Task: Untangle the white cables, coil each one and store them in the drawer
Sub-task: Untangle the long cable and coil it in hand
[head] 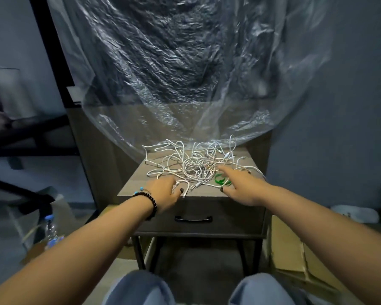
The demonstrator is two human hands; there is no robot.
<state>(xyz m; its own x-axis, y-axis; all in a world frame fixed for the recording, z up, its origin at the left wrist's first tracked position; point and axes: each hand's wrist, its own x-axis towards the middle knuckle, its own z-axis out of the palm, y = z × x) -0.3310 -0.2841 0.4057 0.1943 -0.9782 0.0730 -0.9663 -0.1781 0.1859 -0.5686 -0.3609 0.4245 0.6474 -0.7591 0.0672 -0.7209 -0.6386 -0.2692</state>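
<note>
So the white cables (196,164) are all in one big knotted heap on top of a little grey nightstand (139,183), pretty much dead centre of the frame. Loops stick out everywhere, a few reaching toward the back edge under a big sheet of clear plastic (185,73) that hangs down from the top of the frame.

Both arms come in from the bottom corners, stretched out nearly straight and angled toward each other over the tabletop. The left hand (165,192) is palm down at the near left edge of the pile, wrist wearing a dark beaded bracelet (151,204). Its fingers are curled down into the cables, thumb sticking out to the right with a dark nail, right by a cable end at the front edge. Can't honestly tell if it's got hold of a strand or is just resting on them.

The right hand (240,186) is palm down too, at the near right side of the heap, fingers loosely spread, index finger poking forward into the tangle, not gripping anything. Something green (221,180), looks like little ties, lies just left of it on the tabletop.

The drawer (198,214) sits right below the top, closed, black handle (193,219) in the middle. Knees in blue jeans (141,287) at the bottom edge.
</note>
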